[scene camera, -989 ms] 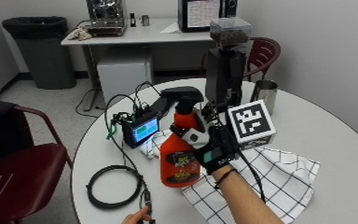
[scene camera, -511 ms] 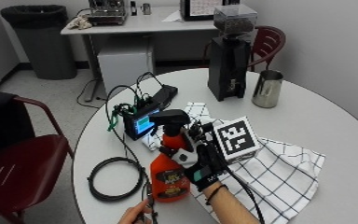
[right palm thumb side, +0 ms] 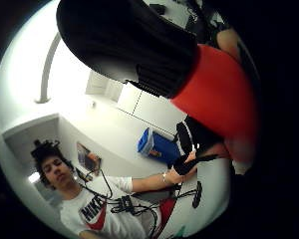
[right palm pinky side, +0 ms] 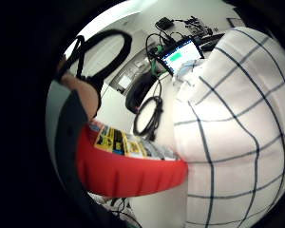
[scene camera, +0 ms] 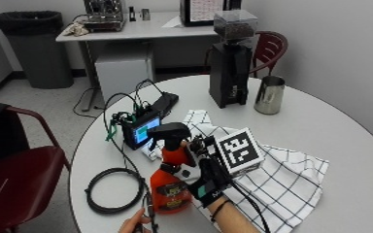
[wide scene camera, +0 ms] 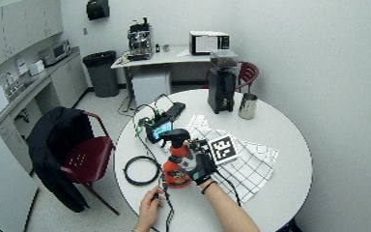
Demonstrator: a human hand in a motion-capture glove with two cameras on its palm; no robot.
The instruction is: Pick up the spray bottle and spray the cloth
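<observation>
One gloved right hand (scene camera: 207,180) grips the orange spray bottle (scene camera: 168,188) around its neck, fingers curled round it just below the black trigger head (scene camera: 170,130). The bottle stands upright at the near edge of the round white bench (scene camera: 342,141), its base close to the bench top; whether it touches the surface cannot be told. Its nozzle points away from the person, toward a small screen (scene camera: 142,133) with a lit blue-green display.

Just beside the bottle, on the person's right, lies the white cloth with dark check lines (scene camera: 283,177), spread flat over the bench from near the screen to the bench's near-right edge. In the little finger side palm view the bottle's orange base (right palm pinky side: 128,173) and its printed label sit close against the cloth (right palm pinky side: 228,128), with the screen (right palm pinky side: 180,54) beyond.

The bare left hand (scene camera: 135,224) rests at the bench's near edge, pinching a thin black cable. A coiled black cable (scene camera: 112,189) lies to the left of the bottle. Farther back on the bench stand a black coffee grinder (scene camera: 230,60) and, beside it, a steel jug (scene camera: 268,94). A dark red chair (scene camera: 18,179) sits to the left of the bench.
</observation>
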